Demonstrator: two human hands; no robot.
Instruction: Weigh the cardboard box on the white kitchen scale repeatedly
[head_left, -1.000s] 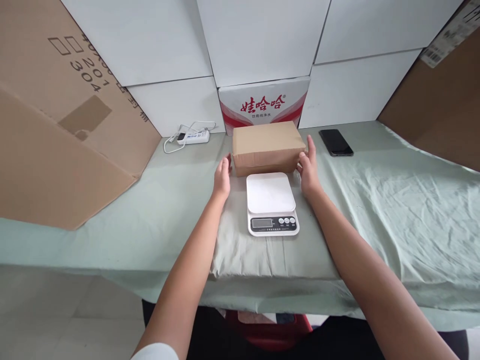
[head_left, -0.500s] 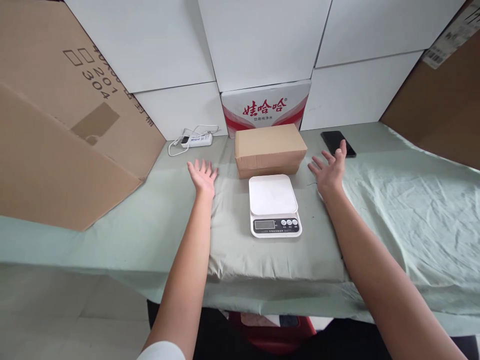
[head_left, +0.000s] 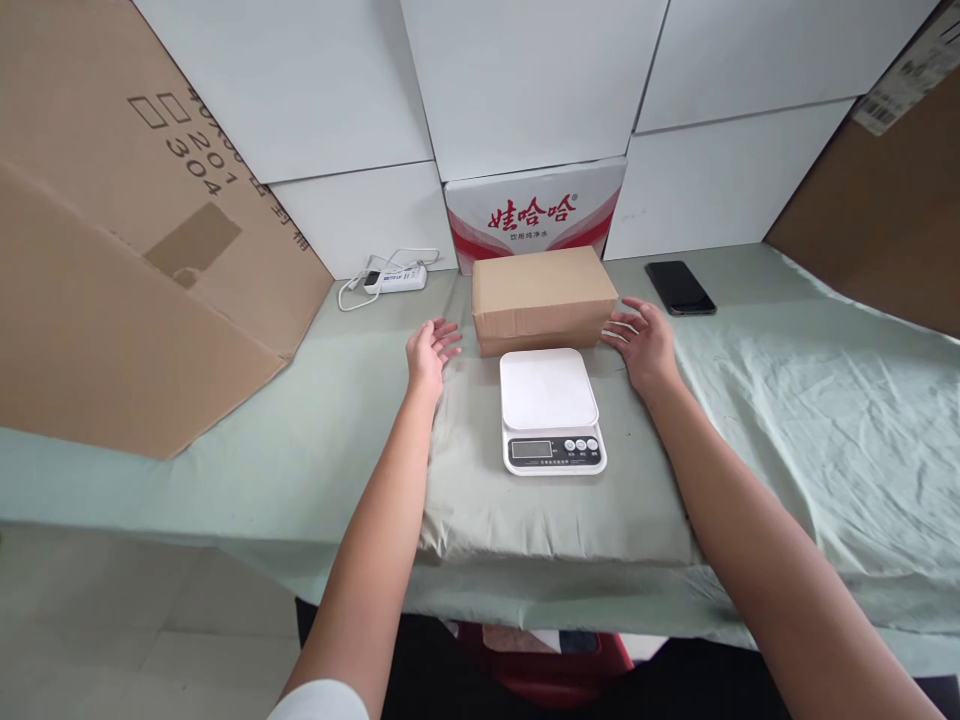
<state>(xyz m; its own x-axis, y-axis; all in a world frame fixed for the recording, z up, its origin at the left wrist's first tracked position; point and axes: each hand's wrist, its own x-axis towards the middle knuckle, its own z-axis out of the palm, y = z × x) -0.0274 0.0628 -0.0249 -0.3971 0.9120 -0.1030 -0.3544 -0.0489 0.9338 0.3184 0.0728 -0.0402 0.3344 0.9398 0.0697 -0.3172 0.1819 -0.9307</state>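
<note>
Both hands, left hand (head_left: pixel 429 352) and right hand (head_left: pixel 646 343), were open and empty flanking the cardboard box (head_left: pixel 542 296) behind the scale (head_left: pixel 551 410) on the bench (head_left: pixel 787 400); box looked stiff, probably light, best gripped by its short ends.

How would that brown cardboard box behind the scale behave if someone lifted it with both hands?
The cardboard box looks closed with flat, straight sides, so it would probably stay stiff and not sag. It is low and wide, so tipping seems unlikely. Its plain cardboard probably grips bare palms well; the left hand and right hand flank it, open. Weight cannot be told.
</note>
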